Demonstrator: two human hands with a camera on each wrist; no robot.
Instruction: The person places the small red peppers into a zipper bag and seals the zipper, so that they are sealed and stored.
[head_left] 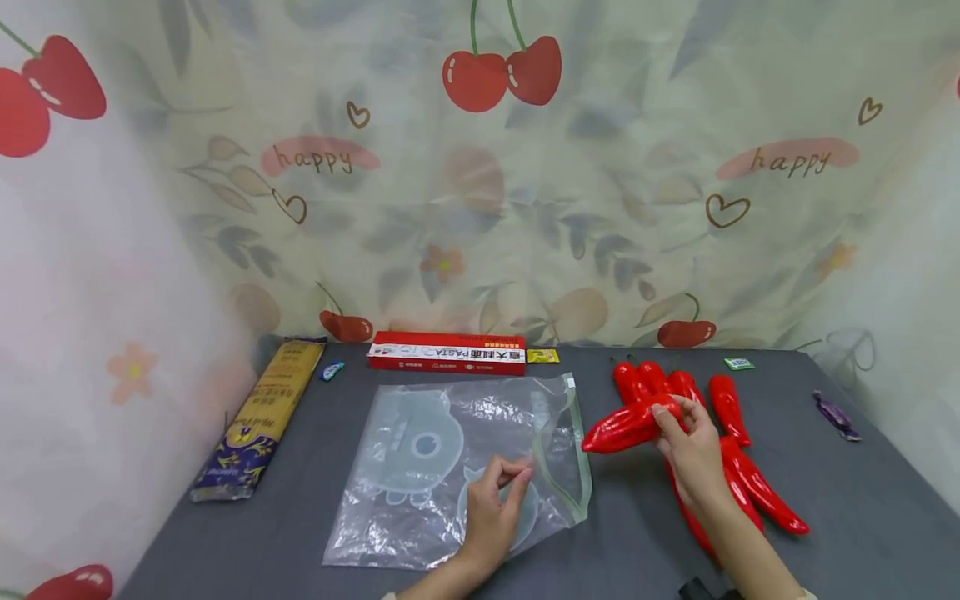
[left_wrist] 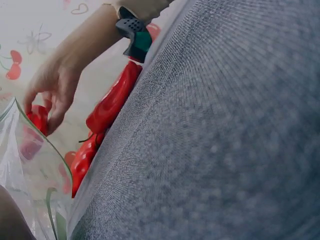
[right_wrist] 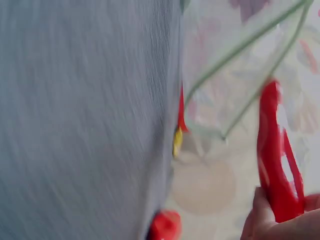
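A clear zip bag [head_left: 487, 408] with pale cartoon prints lies on the dark table, its green-edged mouth [head_left: 573, 450] facing right. My left hand [head_left: 495, 508] pinches the bag's upper film near the front, thumb against fingers. In the right wrist view, the green rims [right_wrist: 240, 47] of the mouth stand apart. My right hand [head_left: 692, 454] grips a glossy red chili pepper [head_left: 624, 427] by its thick end, above the table. Its tip points left, close to the bag's mouth; the same pepper [right_wrist: 272, 150] stands upright in the right wrist view. Several more red peppers [head_left: 761, 487] lie behind and beside that hand.
A red pasta box [head_left: 447, 353] and a yellow packet [head_left: 543, 356] stand at the back. To the left lie a gold and blue noodle pack [head_left: 258, 421] and a small blue wrapper [head_left: 332, 371]. A green wrapper [head_left: 739, 364] and a purple candy [head_left: 836, 415] are at right.
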